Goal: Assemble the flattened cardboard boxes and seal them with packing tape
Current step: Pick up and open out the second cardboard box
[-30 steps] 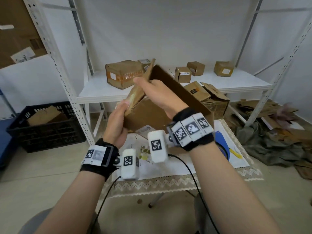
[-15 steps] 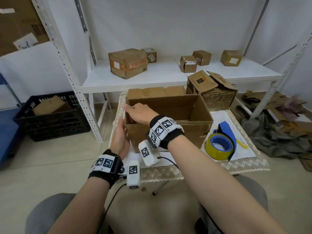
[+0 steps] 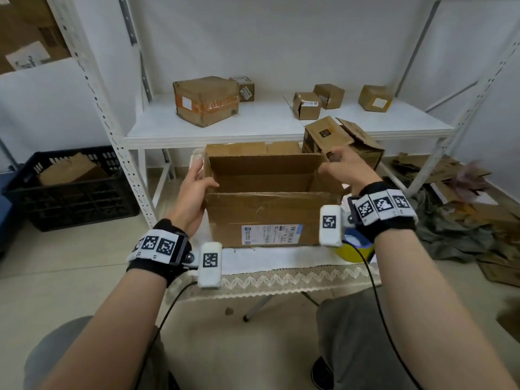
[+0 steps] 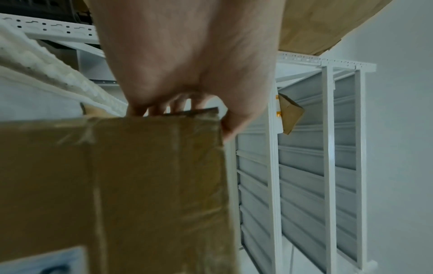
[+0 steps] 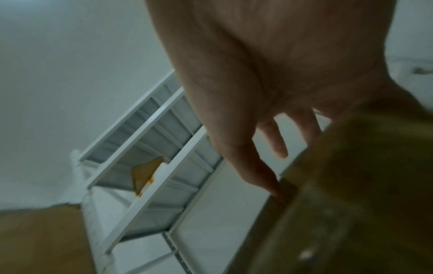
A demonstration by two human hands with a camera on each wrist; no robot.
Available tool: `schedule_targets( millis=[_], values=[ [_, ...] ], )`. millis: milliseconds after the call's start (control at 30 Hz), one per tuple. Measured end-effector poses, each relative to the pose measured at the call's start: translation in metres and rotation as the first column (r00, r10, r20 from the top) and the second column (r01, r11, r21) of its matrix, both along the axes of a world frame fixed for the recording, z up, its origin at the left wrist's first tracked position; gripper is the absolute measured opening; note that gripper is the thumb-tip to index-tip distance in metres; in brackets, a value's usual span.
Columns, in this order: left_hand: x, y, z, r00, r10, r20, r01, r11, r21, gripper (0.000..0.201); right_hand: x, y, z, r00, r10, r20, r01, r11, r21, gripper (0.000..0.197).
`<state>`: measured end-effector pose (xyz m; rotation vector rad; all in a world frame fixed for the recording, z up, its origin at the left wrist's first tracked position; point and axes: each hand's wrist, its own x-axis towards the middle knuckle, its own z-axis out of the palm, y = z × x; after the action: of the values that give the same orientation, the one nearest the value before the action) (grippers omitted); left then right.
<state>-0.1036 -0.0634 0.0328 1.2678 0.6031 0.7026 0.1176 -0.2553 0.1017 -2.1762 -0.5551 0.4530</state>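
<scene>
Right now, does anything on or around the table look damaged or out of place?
Yes. Behind the open box, a smaller box has crumpled, splayed flaps. Torn cardboard scraps and a cloth litter the floor on the right. The tape roll is half hidden behind the right wrist.

Soft, even, bright daylight fills the head view, with faint shadows and shelf posts bowing at the edges. Both wrist views are dimmer, bluish and grainy; the right hand (image 5: 269, 77) is smeared, the cardboard beside its fingers out of focus.

White metal shelving (image 3: 281, 128) against white wall (image 3: 281, 38).
</scene>
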Motion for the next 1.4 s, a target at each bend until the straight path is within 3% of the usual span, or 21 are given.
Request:
schedule_targets(
  millis=[100, 200, 333, 467, 567, 667, 833, 933, 1067, 1133, 1233, 1400],
  values=[
    [0.002, -0.008, -0.006, 0.998, 0.063, 0.016, -0.062, 0.995, -0.076, 0.058, 0.007, -0.004, -0.026, 0.967, 0.043, -0.250, -0.041, 0.999, 0.013, 0.054],
    [0.000, -0.011, -0.007, 0.994, 0.103, 0.041, -0.096, 0.985, -0.142, 0.048, 0.008, -0.006, -0.037, 0.879, -0.010, -0.477, 0.097, 0.982, 0.159, 0.038],
    [-0.011, 0.008, -0.001, 0.989, 0.118, 0.088, -0.102, 0.980, -0.170, 0.056, 0.015, -0.008, -0.031, 0.859, 0.015, -0.512, 0.131, 0.960, 0.247, 0.017],
    [-0.021, 0.014, -0.011, 0.996, 0.065, 0.061, -0.054, 0.986, -0.160, 0.072, 0.009, -0.007, -0.045, 0.847, 0.012, -0.532, 0.114, 0.972, 0.203, 0.030],
    [-0.026, 0.025, -0.011, 0.999, 0.037, -0.009, -0.036, 0.998, 0.046, 0.073, 0.014, -0.011, -0.053, 0.883, 0.078, -0.462, 0.042, 0.969, 0.243, 0.054],
    [-0.025, 0.028, -0.002, 0.974, 0.011, -0.227, 0.085, 0.910, 0.405, 0.074, 0.016, -0.015, -0.051, 0.940, 0.117, -0.320, -0.020, 0.956, 0.292, 0.081],
    [-0.013, 0.038, 0.034, 0.882, -0.065, -0.466, 0.330, 0.793, 0.513, 0.068, 0.014, -0.010, -0.052, 0.969, 0.217, -0.114, -0.186, 0.954, 0.233, 0.088],
    [-0.009, 0.054, 0.050, 0.728, -0.083, -0.681, 0.544, 0.675, 0.498, 0.080, 0.019, -0.007, -0.055, 0.963, 0.257, -0.083, -0.234, 0.948, 0.214, 0.090],
    [0.001, 0.054, 0.060, 0.462, -0.091, -0.882, 0.759, 0.555, 0.341, 0.137, 0.016, -0.006, -0.057, 0.965, 0.249, -0.088, -0.222, 0.946, 0.234, 0.091],
    [0.008, 0.049, 0.059, 0.388, -0.067, -0.919, 0.803, 0.514, 0.302, 0.154, 0.013, -0.005, -0.059, 0.970, 0.237, -0.061, -0.210, 0.933, 0.291, 0.088],
    [0.013, 0.045, 0.052, 0.389, -0.040, -0.921, 0.801, 0.508, 0.316, 0.160, 0.007, -0.006, -0.064, 0.979, 0.201, 0.041, -0.201, 0.898, 0.391, 0.078],
    [0.014, 0.039, 0.040, 0.530, -0.071, -0.845, 0.731, 0.543, 0.413, 0.141, 0.000, -0.001, -0.075, 0.929, 0.364, 0.066, -0.366, 0.874, 0.321, 0.070]
  ],
)
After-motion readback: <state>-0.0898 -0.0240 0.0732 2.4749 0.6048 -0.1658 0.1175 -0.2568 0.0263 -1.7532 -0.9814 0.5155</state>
